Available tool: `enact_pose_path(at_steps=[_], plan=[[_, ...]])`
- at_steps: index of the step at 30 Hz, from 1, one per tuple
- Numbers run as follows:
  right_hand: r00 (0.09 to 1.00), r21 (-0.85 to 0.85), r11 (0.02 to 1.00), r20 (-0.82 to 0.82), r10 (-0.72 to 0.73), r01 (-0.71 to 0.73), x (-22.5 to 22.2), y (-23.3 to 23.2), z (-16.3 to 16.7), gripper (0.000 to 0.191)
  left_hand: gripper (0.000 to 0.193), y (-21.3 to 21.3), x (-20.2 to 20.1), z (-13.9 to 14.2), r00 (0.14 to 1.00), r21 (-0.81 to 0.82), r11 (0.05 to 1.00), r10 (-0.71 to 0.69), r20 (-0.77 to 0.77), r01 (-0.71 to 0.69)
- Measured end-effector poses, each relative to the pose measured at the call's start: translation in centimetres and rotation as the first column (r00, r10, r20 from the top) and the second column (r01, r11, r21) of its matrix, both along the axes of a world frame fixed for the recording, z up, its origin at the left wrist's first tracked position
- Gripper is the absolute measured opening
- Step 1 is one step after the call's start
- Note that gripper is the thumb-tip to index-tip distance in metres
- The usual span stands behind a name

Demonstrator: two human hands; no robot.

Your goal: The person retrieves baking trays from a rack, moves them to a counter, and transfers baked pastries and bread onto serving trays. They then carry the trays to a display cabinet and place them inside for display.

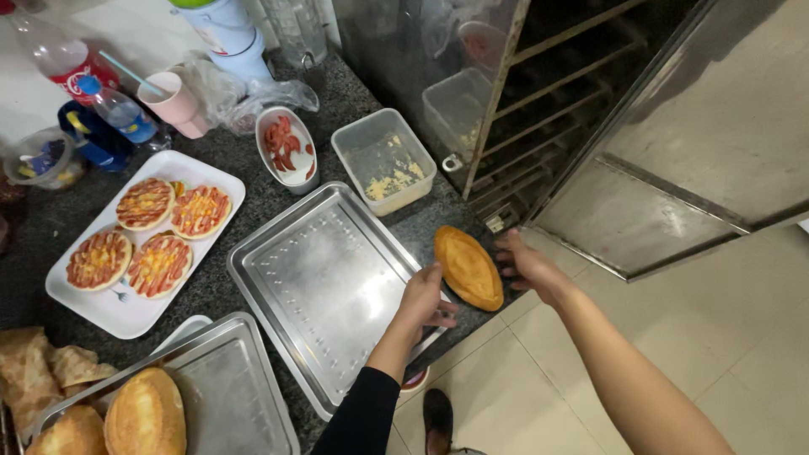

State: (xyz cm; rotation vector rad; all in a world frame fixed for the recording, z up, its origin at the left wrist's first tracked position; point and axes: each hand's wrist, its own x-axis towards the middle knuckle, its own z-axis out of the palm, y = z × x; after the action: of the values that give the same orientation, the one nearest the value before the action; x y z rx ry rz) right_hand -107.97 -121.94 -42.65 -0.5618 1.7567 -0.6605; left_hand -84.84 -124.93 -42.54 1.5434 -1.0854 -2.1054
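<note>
four small topped pizzas ready on white plate, metal tray bare, left hand and right hand with loosely curled fingers steadying baked loaf at counter edge.

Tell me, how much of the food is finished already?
Done: four little pizzas with toppings sit on the white tray. In hand: the left hand and right hand are on either side of a golden loaf at the counter's edge. Left: the big metal tray beside it holds nothing, and two more loaves at the lower left look plain.
</note>
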Motion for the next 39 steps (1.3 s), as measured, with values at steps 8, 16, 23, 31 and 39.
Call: enact_pose_path(at_steps=[8, 16, 23, 31, 39], plan=[[0.990, 0.016, 0.992, 0.071, 0.124, -0.125, -0.1, -1.8, -0.1, 0.080, 0.068, -2.3, -3.2, -0.4, 0.996, 0.083, 0.997, 0.003, 0.093, -0.011], [0.980, -0.057, 0.996, 0.183, 0.081, -0.071, 0.1, -1.5, 2.0, 0.087, 0.063, -2.1, -1.3, 2.4, 0.995, 0.053, 0.996, 0.071, -0.077, -0.067], [0.944, -0.205, 0.955, 0.207, 0.256, -0.214, 10.2, -2.2, 6.8, 0.084, 0.064, -0.9, 12.6, 6.7, 0.983, -0.108, 0.981, 0.147, -0.110, -0.159], [0.792, -0.233, 0.820, 0.223, 0.568, -0.523, 32.7, -1.7, 6.6, 0.075, 0.063, 4.6, 35.3, 8.3, 0.937, -0.206, 0.927, 0.337, 0.089, -0.313], [0.793, -0.001, 0.808, 0.191, 0.578, -0.589, 44.3, -1.6, 4.3, 0.077, 0.068, 5.9, 43.8, 5.4, 0.900, -0.154, 0.925, 0.376, 0.221, -0.348]])
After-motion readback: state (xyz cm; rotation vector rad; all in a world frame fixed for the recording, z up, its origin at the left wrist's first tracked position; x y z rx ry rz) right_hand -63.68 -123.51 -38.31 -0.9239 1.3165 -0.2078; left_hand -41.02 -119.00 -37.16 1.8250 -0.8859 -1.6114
